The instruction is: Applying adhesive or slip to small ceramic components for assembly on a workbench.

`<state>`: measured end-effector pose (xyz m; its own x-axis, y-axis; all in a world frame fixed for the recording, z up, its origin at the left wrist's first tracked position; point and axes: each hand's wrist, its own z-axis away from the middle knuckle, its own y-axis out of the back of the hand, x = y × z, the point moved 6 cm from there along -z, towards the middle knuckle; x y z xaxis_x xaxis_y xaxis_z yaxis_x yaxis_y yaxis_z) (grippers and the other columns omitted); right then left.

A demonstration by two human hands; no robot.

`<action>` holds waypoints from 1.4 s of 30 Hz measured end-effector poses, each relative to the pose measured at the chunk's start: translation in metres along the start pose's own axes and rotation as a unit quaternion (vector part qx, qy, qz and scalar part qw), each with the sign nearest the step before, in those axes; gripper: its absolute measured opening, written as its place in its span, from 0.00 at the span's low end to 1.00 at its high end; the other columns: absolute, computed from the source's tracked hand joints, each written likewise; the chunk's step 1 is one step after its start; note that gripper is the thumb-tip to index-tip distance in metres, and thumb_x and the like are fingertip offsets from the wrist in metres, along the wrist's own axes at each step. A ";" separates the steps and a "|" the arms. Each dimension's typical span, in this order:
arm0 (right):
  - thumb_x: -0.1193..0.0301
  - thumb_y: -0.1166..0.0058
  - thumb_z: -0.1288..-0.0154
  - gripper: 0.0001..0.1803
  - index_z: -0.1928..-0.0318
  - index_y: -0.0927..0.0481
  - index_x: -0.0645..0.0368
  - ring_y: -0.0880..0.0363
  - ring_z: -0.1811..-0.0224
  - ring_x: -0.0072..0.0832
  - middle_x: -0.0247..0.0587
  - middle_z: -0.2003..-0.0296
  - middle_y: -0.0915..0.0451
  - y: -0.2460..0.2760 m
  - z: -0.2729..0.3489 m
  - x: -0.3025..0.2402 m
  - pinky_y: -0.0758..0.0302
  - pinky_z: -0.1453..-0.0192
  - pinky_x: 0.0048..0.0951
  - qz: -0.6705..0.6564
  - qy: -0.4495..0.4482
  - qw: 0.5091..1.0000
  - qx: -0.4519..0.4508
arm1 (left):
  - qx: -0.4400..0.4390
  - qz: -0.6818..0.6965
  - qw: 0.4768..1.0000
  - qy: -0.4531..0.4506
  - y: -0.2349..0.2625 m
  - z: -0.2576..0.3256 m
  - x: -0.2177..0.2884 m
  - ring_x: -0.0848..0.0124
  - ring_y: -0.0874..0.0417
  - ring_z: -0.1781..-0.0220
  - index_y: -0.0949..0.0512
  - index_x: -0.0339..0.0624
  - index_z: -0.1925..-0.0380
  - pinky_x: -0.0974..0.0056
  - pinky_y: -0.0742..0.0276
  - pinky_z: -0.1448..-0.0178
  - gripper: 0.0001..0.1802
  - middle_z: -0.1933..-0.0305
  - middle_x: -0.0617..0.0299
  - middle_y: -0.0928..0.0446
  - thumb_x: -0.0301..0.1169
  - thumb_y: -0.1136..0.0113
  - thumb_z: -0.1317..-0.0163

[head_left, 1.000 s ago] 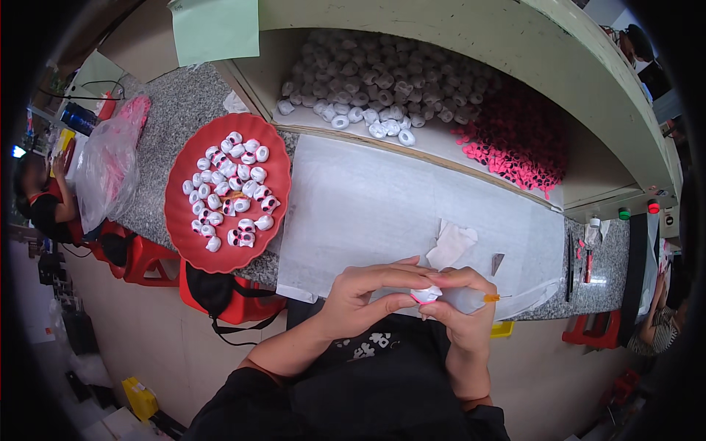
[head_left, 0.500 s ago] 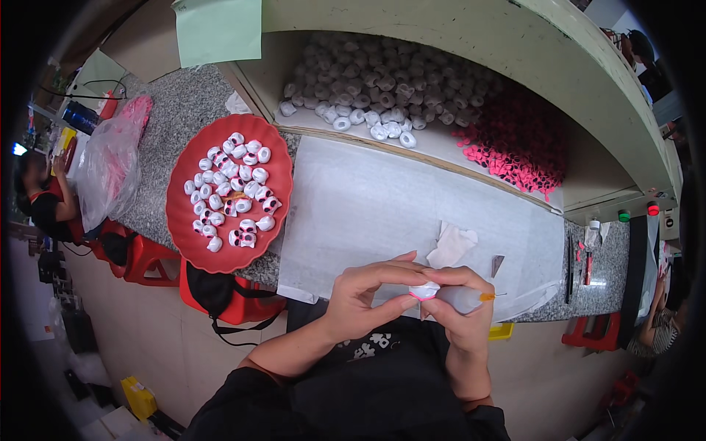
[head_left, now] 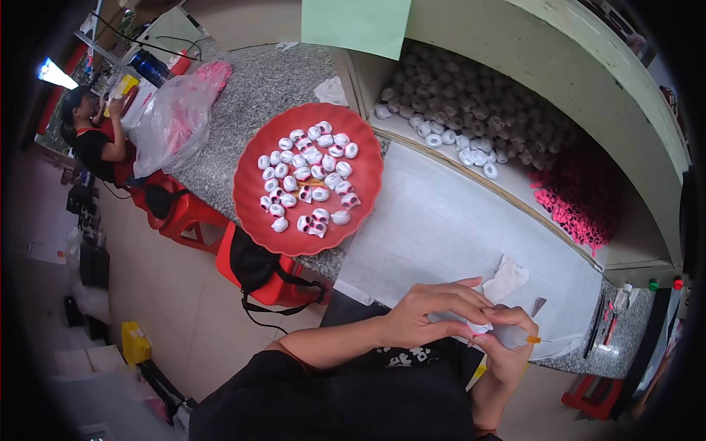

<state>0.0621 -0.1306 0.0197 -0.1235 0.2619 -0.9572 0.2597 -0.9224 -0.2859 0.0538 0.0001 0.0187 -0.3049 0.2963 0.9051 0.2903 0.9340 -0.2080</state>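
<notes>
Evidently the whole view has swung to the left within the last 0.5 s; the red plate (head_left: 248, 191) now lies nearer the middle, and the 2 hands appear lower and farther right; the small white piece (head_left: 479, 328) is still between the fingertips, so the handling looks uninterrupted, and the load on the plate seems unchanged. The left hand (head_left: 425, 312) pinches the small white piece from its side; the right hand (head_left: 506, 354) grips it with thumb and finger while also keeping a bottle (head_left: 511, 336) tucked in its grasp, the orange tip (head_left: 532, 339) pointing away to the right.

The small white piece looks smooth and rounded, with a trace of pink at its edge, though fingers hide most of it; the bottle seems to be cloudy plastic; the plate has a scalloped, fluted rim and carries rounded white lumps (head_left: 351, 151), some with oval openings, others marked pink and black; thin pale paper (head_left: 426, 213) covers part of the speckled stone desk (head_left: 276, 81), with a crumpled tissue (head_left: 507, 278) on it; in the shelf (head_left: 573, 44), a white heap (head_left: 441, 137) sits beside a pink-and-black heap (head_left: 573, 213).
</notes>
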 end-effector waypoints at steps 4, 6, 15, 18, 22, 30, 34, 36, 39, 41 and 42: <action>0.83 0.39 0.63 0.12 0.72 0.25 0.67 0.27 0.72 0.25 0.45 0.72 0.23 -0.003 -0.001 -0.002 0.31 0.66 0.22 0.036 0.025 0.999 -0.029 | 0.005 -0.004 1.000 -0.027 0.001 0.005 0.004 0.61 0.26 0.54 0.25 0.40 0.67 0.50 0.45 0.41 0.11 0.62 0.56 0.25 0.25 0.42 0.53; 0.83 0.39 0.63 0.12 0.73 0.25 0.67 0.27 0.71 0.24 0.45 0.72 0.23 -0.006 -0.002 0.002 0.31 0.67 0.21 0.045 0.023 0.998 -0.024 | 0.000 0.000 1.000 -0.032 0.003 0.006 0.008 0.61 0.26 0.55 0.26 0.39 0.67 0.51 0.44 0.41 0.11 0.62 0.55 0.25 0.25 0.42 0.53; 0.84 0.49 0.60 0.28 0.53 0.40 0.63 0.34 0.81 0.22 0.47 0.66 0.31 0.004 -0.025 0.011 0.36 0.82 0.15 0.037 0.007 0.999 0.002 | 0.388 -0.486 0.779 -0.079 0.103 0.006 0.088 0.63 0.34 0.50 0.27 0.37 0.65 0.64 0.40 0.48 0.17 0.55 0.53 0.33 0.20 0.41 0.60; 0.79 0.53 0.56 0.25 0.55 0.43 0.61 0.35 0.82 0.23 0.47 0.63 0.36 0.023 -0.023 0.010 0.38 0.84 0.15 0.003 0.012 0.999 0.052 | 0.227 -0.499 0.832 -0.084 0.088 -0.037 0.067 0.63 0.31 0.52 0.27 0.38 0.65 0.63 0.38 0.50 0.16 0.60 0.57 0.29 0.19 0.43 0.58; 0.72 0.58 0.54 0.19 0.58 0.44 0.61 0.34 0.80 0.26 0.48 0.62 0.38 0.028 -0.013 0.004 0.36 0.85 0.18 -0.032 0.008 0.999 0.033 | 0.004 -0.569 0.808 -0.154 0.047 -0.112 -0.011 0.63 0.29 0.59 0.25 0.39 0.70 0.61 0.35 0.54 0.12 0.65 0.60 0.26 0.20 0.48 0.60; 0.76 0.58 0.53 0.18 0.58 0.40 0.64 0.31 0.66 0.31 0.48 0.60 0.39 0.046 0.000 0.011 0.28 0.75 0.30 -0.060 -0.015 0.997 0.050 | -0.064 -0.583 0.797 -0.147 0.037 -0.137 -0.035 0.65 0.27 0.62 0.26 0.40 0.70 0.62 0.33 0.58 0.13 0.65 0.59 0.27 0.19 0.46 0.60; 0.76 0.57 0.51 0.19 0.55 0.37 0.66 0.31 0.65 0.31 0.47 0.59 0.38 0.043 0.001 -0.015 0.26 0.74 0.28 0.020 0.073 0.995 0.068 | 0.058 -0.122 0.991 0.022 0.030 -0.097 -0.010 0.69 0.26 0.59 0.32 0.37 0.66 0.65 0.28 0.58 0.15 0.60 0.53 0.29 0.19 0.42 0.56; 0.74 0.53 0.51 0.19 0.56 0.36 0.66 0.30 0.68 0.29 0.45 0.59 0.39 0.046 0.004 -0.024 0.28 0.77 0.24 0.042 0.095 0.986 0.128 | 0.072 -0.020 0.996 0.045 0.022 -0.072 -0.008 0.69 0.26 0.60 0.33 0.36 0.65 0.66 0.27 0.58 0.15 0.60 0.51 0.30 0.19 0.43 0.54; 0.72 0.47 0.54 0.19 0.60 0.36 0.64 0.31 0.70 0.27 0.42 0.62 0.38 0.044 0.007 -0.036 0.29 0.80 0.22 0.009 0.171 0.968 0.184 | 0.113 0.145 0.979 0.086 0.015 -0.044 -0.013 0.69 0.24 0.62 0.34 0.36 0.65 0.67 0.24 0.60 0.14 0.59 0.49 0.31 0.18 0.44 0.53; 0.69 0.43 0.56 0.20 0.64 0.37 0.61 0.33 0.72 0.24 0.41 0.65 0.36 0.045 0.004 -0.036 0.33 0.80 0.18 -0.007 0.183 0.964 0.195 | 0.114 0.176 0.974 0.088 0.011 -0.033 -0.015 0.69 0.24 0.62 0.33 0.37 0.65 0.66 0.25 0.59 0.14 0.58 0.48 0.31 0.19 0.44 0.53; 0.68 0.42 0.56 0.20 0.65 0.38 0.60 0.34 0.74 0.23 0.40 0.67 0.37 0.045 0.006 -0.041 0.34 0.80 0.17 0.004 0.242 0.947 0.211 | 0.118 0.185 0.972 0.080 0.010 -0.029 -0.016 0.68 0.24 0.62 0.33 0.37 0.64 0.65 0.25 0.58 0.14 0.58 0.48 0.31 0.20 0.44 0.52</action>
<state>0.0731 -0.1846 0.0463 0.3578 0.2595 -0.8970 -0.1604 -0.9292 -0.3328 0.0879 -0.0012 0.0132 -0.0687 0.6031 0.7947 0.1306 0.7952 -0.5921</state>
